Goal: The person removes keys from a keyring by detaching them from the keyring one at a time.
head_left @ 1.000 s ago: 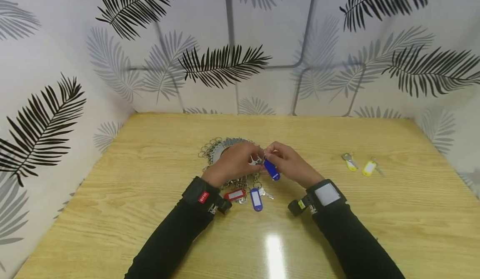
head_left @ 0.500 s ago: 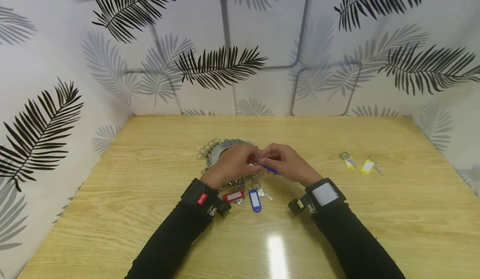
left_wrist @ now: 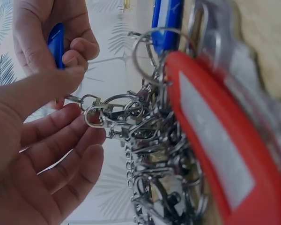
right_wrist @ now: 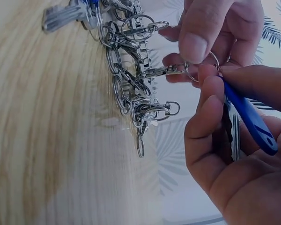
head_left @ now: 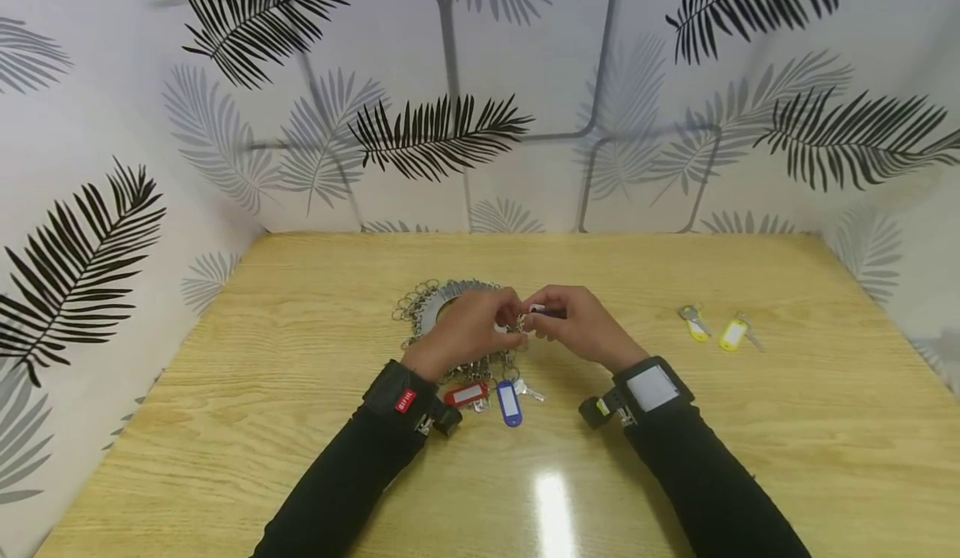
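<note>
Before a leaf-patterned wall (head_left: 645, 183), a wood-grain table (head_left: 262, 425) bears a round cluster of metal clasps (head_left: 429, 312) at the middle of the head frame, a red tag (head_left: 466, 394) and a second blue tag (head_left: 509, 403) along its lower edge, two yellow tags (head_left: 733, 335) further right. At the cluster's right side, the left hand (head_left: 476, 325) pinches a split ring (right_wrist: 217, 60) beside one clasp. The right hand (head_left: 581, 325) pinches the ring end of a blue tag (right_wrist: 250, 115), its key (right_wrist: 235, 136) hanging alongside, at the right wrist frame's right.
</note>
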Demonstrator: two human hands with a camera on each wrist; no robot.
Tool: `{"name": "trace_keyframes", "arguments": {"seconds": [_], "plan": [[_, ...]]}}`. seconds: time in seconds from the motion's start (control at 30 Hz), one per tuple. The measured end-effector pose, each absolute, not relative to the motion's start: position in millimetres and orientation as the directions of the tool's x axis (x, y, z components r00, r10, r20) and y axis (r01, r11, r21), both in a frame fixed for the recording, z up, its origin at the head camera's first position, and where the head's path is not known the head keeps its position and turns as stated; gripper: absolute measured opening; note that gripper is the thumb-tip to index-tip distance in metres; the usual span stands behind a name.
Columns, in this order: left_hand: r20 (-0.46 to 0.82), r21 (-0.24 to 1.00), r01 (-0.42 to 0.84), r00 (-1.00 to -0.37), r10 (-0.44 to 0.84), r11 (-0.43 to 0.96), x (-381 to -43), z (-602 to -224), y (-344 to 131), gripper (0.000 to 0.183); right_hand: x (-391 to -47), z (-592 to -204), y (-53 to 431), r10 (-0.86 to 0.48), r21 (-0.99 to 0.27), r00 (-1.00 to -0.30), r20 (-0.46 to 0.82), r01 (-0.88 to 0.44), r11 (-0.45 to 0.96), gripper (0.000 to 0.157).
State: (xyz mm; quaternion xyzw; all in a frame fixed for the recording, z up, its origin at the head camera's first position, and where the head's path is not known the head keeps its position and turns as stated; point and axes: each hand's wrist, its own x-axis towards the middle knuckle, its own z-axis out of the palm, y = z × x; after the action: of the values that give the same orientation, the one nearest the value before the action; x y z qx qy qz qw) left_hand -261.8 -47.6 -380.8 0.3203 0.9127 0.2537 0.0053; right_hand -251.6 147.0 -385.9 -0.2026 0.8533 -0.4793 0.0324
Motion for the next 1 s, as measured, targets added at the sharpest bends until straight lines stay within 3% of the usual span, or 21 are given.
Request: {"name": "trace_keyframes", "arguments": {"seconds": [0.3,0.63,1.0], "plan": [[0.133,0.6,0.534,-0.801,0.584,0.596,-264.1,-380.0,-48.2,0.036,-252.7,-388.1,150.1,-0.413,-0.833,-0.897,0.158,-0.346,0.431,0.018],[0.166,0.545,0.564,-0.798,0.58,0.62,-262.1,-383.8,-42.2,0.033,-253.6,-389.4,153.1,-0.421,-0.847,-0.89,0.174,-0.353,0.397,0.02],[0.224,0.537,0.562,-0.814,0.536,0.629,-262.1,-386.6,-45.3,0.025,-253.1,-388.4,150.3,-0.379,-0.804,-0.899,0.222,-0.388,0.45,0.02]]}}
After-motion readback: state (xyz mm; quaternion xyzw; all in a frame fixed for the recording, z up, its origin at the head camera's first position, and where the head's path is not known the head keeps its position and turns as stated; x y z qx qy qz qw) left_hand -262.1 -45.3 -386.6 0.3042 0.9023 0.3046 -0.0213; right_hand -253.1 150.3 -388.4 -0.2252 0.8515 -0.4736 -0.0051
